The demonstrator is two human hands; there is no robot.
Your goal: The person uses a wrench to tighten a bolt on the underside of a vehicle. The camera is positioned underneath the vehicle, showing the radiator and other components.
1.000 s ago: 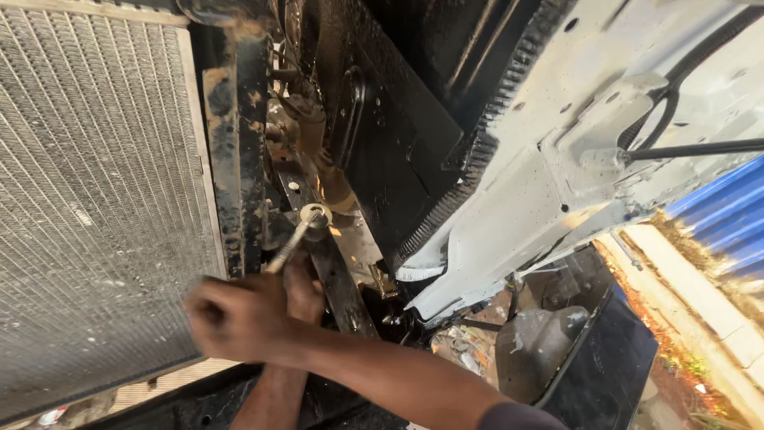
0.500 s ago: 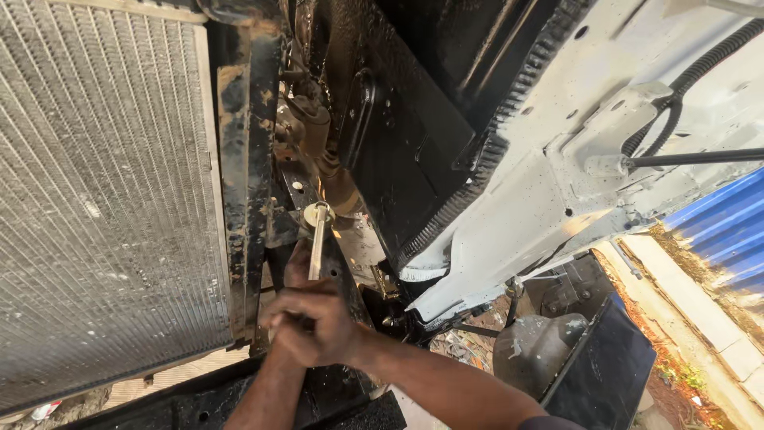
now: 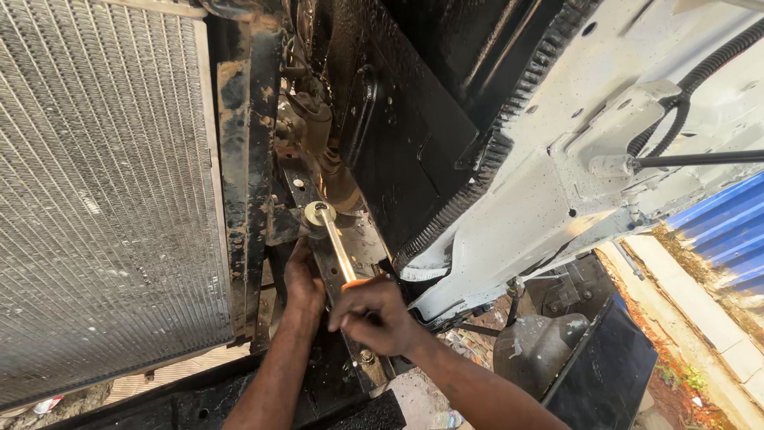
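My right hand is closed around the lower end of a shiny metal wrench. The wrench's ring end sits on a bolt on a rusty, greasy bracket under a vehicle's front. The wrench handle now slants down to the right. My left hand reaches up beside the bracket, just left of the wrench, fingers pressed against the dark frame rail; whether it holds anything is hidden.
A large finned radiator fills the left. A black panel and white painted body underside with a black hose are to the right. A grey tank and a blue corrugated sheet lie lower right.
My right hand has swung the wrench handle from lower left, through vertical, to lower right around the bolt. My left hand stayed at the bracket.
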